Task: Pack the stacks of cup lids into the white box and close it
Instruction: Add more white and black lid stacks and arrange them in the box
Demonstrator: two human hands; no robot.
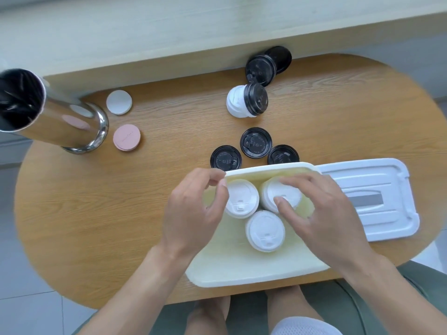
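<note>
The open white box (pixel 242 274) lies at the table's near edge. Three stacks of white cup lids stand inside it: a far-left stack (pixel 242 198), a far-right stack (pixel 281 192) and a nearer stack (pixel 264 230). My right hand (pixel 324 213) grips the far-right stack, thumb on its top and fingers over its far side. My left hand (pixel 193 213) hovers with loosely curled fingers, one fingertip touching the far-left stack's edge. The box's lid (pixel 377 187) lies flat to the right of the box.
Three black lid stacks (pixel 256 142) stand just beyond the box. Farther back lie a tipped white-and-black stack (pixel 246 100) and a tipped black stack (pixel 266 64). On the left are a metal cylinder (pixel 60 122), a pink disc (pixel 126 137) and a white disc (pixel 119 102).
</note>
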